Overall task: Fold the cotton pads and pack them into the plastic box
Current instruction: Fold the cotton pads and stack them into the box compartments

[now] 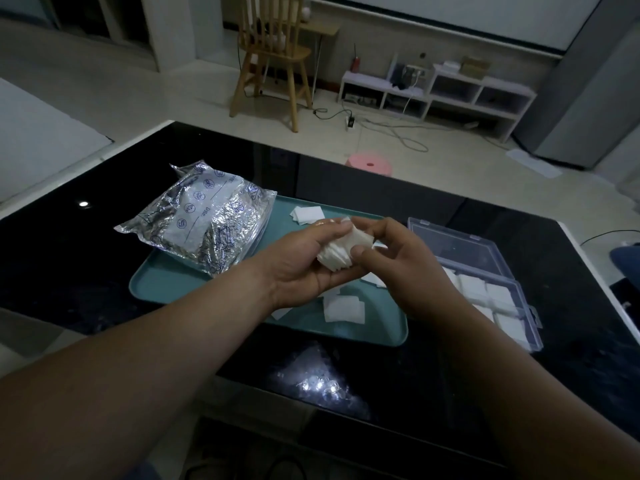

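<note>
Above the teal tray (166,285), my left hand (304,261) cups a stack of white cotton pads (341,249), fingers curled round it. From the right, my right hand (391,251) pinches the stack's edge with thumb and fingertips. Loose cotton pads lie on the tray: a few at the back (306,214) and some near the front (343,308). To the right of the tray stands the clear plastic box (498,299) with its lid (460,244) swung back. Folded pads fill its compartments.
A crinkled silver foil bag (204,223) lies on the tray's left part. Everything sits on a glossy black table (86,258). Beyond the far edge are a pink stool (369,164), a wooden chair (273,57) and a low white shelf (436,95).
</note>
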Tool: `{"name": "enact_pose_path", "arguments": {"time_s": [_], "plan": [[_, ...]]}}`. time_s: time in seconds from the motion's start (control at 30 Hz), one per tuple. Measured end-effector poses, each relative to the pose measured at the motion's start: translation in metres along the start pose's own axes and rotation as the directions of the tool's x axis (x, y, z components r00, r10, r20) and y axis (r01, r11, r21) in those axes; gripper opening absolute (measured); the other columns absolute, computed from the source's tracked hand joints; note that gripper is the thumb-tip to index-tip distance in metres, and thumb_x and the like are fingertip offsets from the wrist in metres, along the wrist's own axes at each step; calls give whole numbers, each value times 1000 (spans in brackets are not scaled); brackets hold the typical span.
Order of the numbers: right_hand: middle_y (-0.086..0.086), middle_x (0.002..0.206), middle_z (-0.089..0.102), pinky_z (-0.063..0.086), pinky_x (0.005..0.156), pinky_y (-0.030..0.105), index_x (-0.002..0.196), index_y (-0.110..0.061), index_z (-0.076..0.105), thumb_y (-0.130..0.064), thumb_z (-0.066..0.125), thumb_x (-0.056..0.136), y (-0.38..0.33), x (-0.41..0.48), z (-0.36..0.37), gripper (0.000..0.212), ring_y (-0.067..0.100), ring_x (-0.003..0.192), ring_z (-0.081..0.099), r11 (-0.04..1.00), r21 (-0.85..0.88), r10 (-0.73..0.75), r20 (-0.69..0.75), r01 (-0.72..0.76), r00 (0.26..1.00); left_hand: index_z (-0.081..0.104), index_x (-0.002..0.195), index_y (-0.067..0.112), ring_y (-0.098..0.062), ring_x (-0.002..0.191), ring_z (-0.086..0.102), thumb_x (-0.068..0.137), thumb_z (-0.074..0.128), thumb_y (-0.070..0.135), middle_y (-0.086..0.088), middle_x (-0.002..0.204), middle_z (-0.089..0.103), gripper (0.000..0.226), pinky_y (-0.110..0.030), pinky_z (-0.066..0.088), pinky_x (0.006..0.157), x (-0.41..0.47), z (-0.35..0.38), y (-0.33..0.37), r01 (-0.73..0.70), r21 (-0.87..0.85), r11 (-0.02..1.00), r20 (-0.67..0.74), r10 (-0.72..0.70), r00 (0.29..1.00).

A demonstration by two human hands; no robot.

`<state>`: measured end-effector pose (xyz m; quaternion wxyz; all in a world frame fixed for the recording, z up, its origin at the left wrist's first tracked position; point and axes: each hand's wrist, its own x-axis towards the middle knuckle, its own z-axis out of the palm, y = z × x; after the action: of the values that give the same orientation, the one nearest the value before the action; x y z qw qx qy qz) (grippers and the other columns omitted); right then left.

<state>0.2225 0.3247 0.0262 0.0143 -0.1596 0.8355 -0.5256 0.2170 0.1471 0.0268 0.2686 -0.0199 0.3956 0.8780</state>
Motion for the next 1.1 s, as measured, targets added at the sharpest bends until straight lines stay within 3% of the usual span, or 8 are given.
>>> {"name": "enact_pose_path", "arguments": {"time_s": [0.13,0.2,0.33,0.43,0.7,0.9,0.97,1.1], "plan": [[-11,94,68,47,69,23,93,-24,63,-22,67,96,-3,-1,3,5,-3,78,61,986,-152,34,-209,-67,977,56,125,15,-32,103,73,106,52,12,-23,123,69,20,-45,63,84,4,-2,-2,-43,-39,998,-55,41,998],[-5,84,61,43,59,26,88,-19,57,-21,66,96,-3,0,2,13,6,70,56,976,-203,9,-316,-77,949,56,130,13,-31,91,73,106,47,8,-24,114,67,26,-41,64,80,5,-3,-2,-42,8,999,-81,42,996],[-2,82,55,53,64,41,86,-17,52,-19,68,94,-3,-2,6,18,17,76,56,914,-404,-140,-414,-44,899,58,131,18,-19,77,60,105,51,11,-13,96,60,28,-29,55,69,5,0,-5,-39,125,991,-116,53,992],[-7,79,50,44,62,35,82,-19,51,-22,69,92,-4,-4,13,21,13,72,48,859,-512,-229,-375,5,898,57,133,18,-22,95,64,105,56,30,-13,108,62,30,-35,59,84,8,3,-8,-53,104,993,-96,63,993],[-9,78,59,48,74,47,78,-21,61,-28,74,88,0,-6,25,18,16,81,52,807,-586,-265,-251,71,931,58,134,16,-24,93,73,109,43,40,-12,107,74,38,-39,59,91,9,1,-15,-100,124,987,-114,114,987],[-15,126,59,45,100,38,87,-24,60,-47,70,86,-3,-10,20,25,11,121,52,848,-468,-300,-37,249,953,68,117,13,-21,83,63,102,44,60,-10,97,65,55,-32,56,72,11,-5,-12,2,126,992,-125,14,992],[-16,117,60,49,92,39,88,-21,54,-46,77,81,-6,-11,20,34,13,110,55,876,-423,-245,23,231,969,67,111,16,-17,72,59,102,42,63,-4,84,63,54,-29,51,61,10,-5,-13,24,166,986,-98,-8,995],[-8,90,55,50,75,46,86,-21,48,-34,82,80,-9,-10,21,36,18,86,53,900,-377,-221,41,220,974,63,115,22,-17,78,59,101,38,68,-3,88,62,54,-31,51,64,12,-7,-15,68,178,982,-56,-59,997]]}}
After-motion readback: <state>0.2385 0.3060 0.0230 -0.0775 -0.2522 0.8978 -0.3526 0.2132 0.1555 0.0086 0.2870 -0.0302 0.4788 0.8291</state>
